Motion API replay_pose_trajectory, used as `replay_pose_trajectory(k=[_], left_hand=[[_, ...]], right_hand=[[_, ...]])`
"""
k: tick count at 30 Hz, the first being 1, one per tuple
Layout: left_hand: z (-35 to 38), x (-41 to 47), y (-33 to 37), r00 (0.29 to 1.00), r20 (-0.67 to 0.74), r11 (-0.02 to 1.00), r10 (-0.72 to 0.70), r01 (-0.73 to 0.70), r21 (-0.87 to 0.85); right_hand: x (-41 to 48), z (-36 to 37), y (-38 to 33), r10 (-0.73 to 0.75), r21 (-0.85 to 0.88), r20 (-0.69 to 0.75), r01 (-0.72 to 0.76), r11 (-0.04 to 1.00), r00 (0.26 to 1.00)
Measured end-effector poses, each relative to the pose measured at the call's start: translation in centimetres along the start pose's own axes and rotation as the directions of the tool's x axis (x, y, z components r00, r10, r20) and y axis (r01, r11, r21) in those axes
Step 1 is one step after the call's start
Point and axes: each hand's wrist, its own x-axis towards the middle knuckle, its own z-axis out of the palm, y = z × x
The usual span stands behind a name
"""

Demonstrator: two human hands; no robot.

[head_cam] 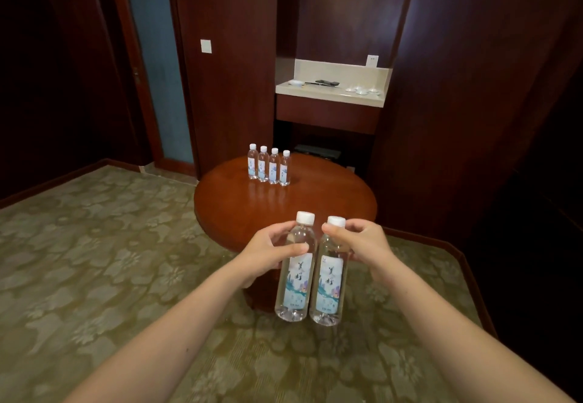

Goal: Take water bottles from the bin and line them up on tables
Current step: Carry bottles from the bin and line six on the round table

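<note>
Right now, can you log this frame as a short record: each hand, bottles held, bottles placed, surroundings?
left hand: grips the left bottle around its upper body
right hand: holds the right bottle at its neck
held pair: upright, side by side, not yet set down
placed: four bottles upright in a row at the far side of the round table
background: counter behind the table

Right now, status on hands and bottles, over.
Left hand grips one clear white-capped water bottle, right hand another bottle, both upright. Four more stand in a row on the round red-brown wooden table. No obstruction seen.
</note>
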Motion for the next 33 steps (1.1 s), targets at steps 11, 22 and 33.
replay_pose_trajectory(k=[11, 22, 33], left_hand=[[-0.2, 22.4, -1.4, 0.997, 0.077, 1.0, 0.024, -0.024, 0.003], [-5.3, 46.2, -1.8, 0.987, 0.161, 0.992, 0.007, -0.027, 0.126], [-7.5, 60.4, -6.3, 0.986, 0.131, 0.985, -0.105, 0.085, 0.15]], right_hand=[[21.3, -3.1, 3.1, 0.032, 0.038, -0.027, -0.031, 0.999, 0.999], [44.3, -2.7, 4.2, 0.068, 0.07, -0.064, -0.063, 0.996, 0.996], [59.9, -1.1, 9.6, 0.173, 0.059, 0.005, -0.173, 0.983, 0.985]])
